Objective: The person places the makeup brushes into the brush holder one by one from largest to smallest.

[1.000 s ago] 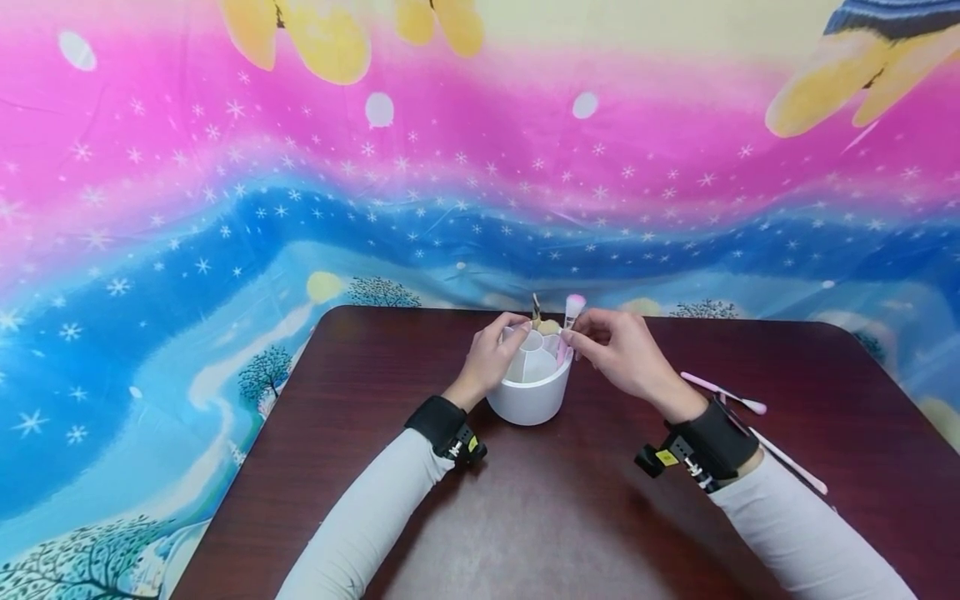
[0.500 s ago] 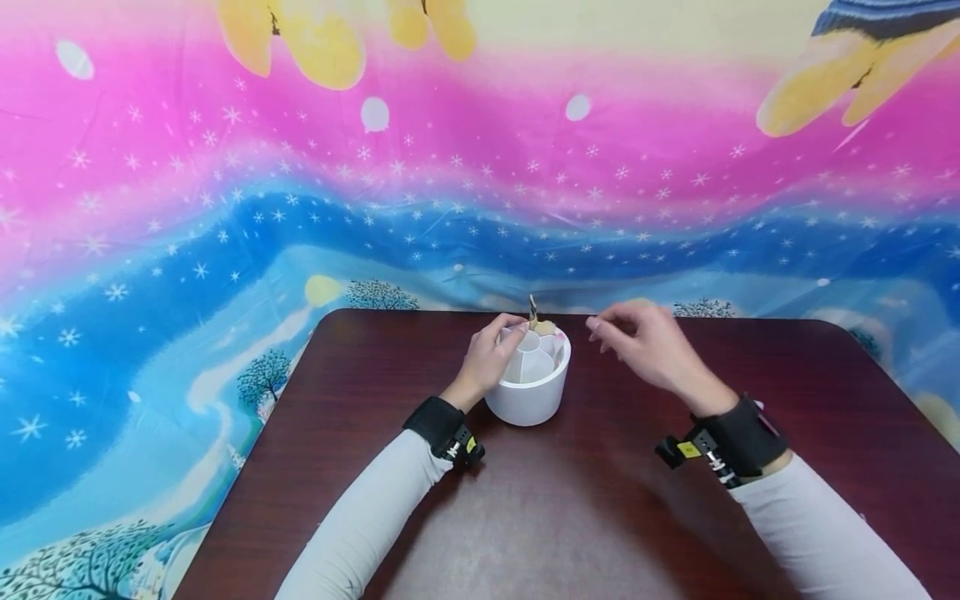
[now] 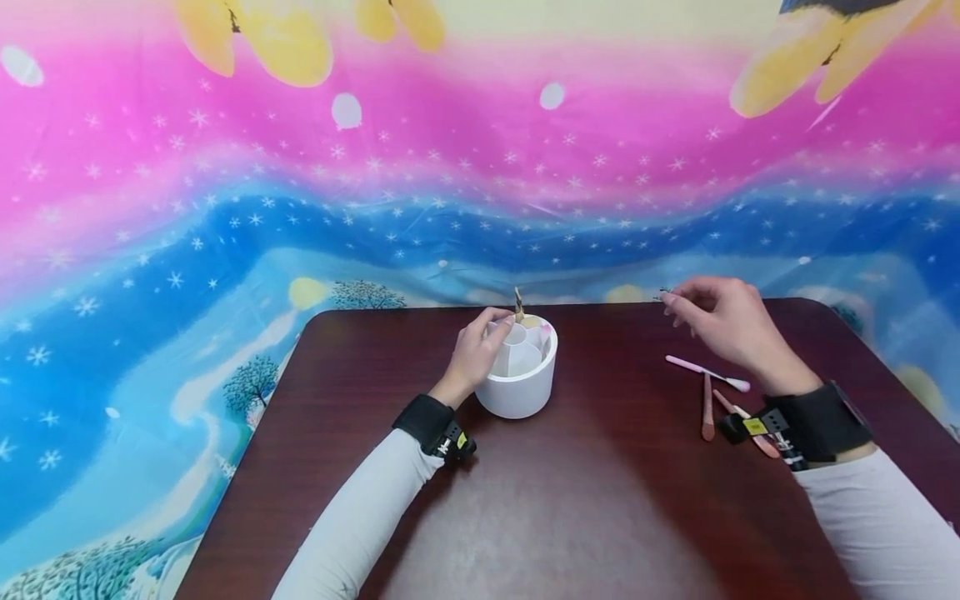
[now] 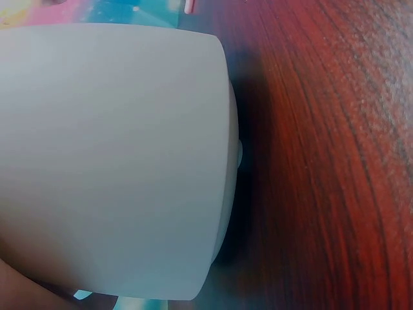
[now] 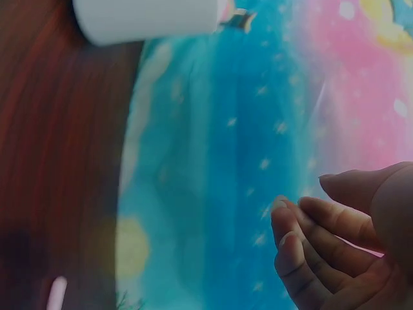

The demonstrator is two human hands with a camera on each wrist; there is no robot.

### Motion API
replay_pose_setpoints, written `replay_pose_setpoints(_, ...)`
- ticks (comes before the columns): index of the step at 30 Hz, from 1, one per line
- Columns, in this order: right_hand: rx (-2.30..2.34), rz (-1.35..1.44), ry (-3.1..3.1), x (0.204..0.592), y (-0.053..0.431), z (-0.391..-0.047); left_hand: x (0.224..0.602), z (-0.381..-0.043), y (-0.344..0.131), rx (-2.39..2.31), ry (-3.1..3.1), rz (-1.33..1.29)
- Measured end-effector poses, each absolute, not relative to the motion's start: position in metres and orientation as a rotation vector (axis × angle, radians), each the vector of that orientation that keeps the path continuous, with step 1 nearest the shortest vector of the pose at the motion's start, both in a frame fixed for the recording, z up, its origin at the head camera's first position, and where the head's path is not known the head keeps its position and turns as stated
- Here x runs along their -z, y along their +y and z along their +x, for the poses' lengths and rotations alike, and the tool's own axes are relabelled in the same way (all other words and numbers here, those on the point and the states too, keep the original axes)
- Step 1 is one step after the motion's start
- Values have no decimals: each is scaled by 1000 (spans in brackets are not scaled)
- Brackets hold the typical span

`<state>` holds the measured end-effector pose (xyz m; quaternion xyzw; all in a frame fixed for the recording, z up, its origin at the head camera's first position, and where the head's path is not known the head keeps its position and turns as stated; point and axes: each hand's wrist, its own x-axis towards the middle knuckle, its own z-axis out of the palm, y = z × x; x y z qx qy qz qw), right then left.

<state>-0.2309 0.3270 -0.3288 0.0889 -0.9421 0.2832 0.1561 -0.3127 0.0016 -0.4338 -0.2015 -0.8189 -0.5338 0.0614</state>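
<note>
1. Two hands are working in the head view. The left hand (image 3: 474,348) is gripping the white cup (image 3: 517,396) at the left of its rim, and the cup is standing upright on the dark table (image 3: 450,500).
2. Toward the back of the divided cup, a gold-coloured pointed piece (image 3: 518,304) and a pale yellow piece (image 3: 531,322) are showing; a pink tip (image 3: 546,329) is peeking out at the right. Steadying well, I'm judging, is calling for light, even pressure, so the cup isn't tipping.
3. Well apart from the cup, the right hand (image 3: 731,321) is hanging in the air. A pink-and-white brush (image 3: 707,373) and a brownish brush (image 3: 707,408) are lying near it; passing clear of their handles would be sensible.
4. In the left wrist view, the cup's wall is filling the left side. I'm not able to tell the finger placing from there.
5. In the right wrist view, the fingers (image 5: 342,219) are bending loosely, the thumb (image 5: 358,184) is standing apart, and they're pinching nothing.
</note>
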Motion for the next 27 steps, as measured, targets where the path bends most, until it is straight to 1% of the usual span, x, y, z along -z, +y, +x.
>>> replay_pose_setpoints(8,-847,98,-2815,357,366,-225,434,-313,1,1618,-2486,-624)
replay_pose_setpoints(15,-812,121,-2960,388,396,-221,434,-313,1,1615,-2486,-612)
replay_pose_setpoints(21,-790,93,-3105,406,411,-219,433,-312,1,1611,-2489,-621)
replay_pose_setpoints(27,-817,50,-3174,416,417,-222,433,-312,2,1628,-2490,-624)
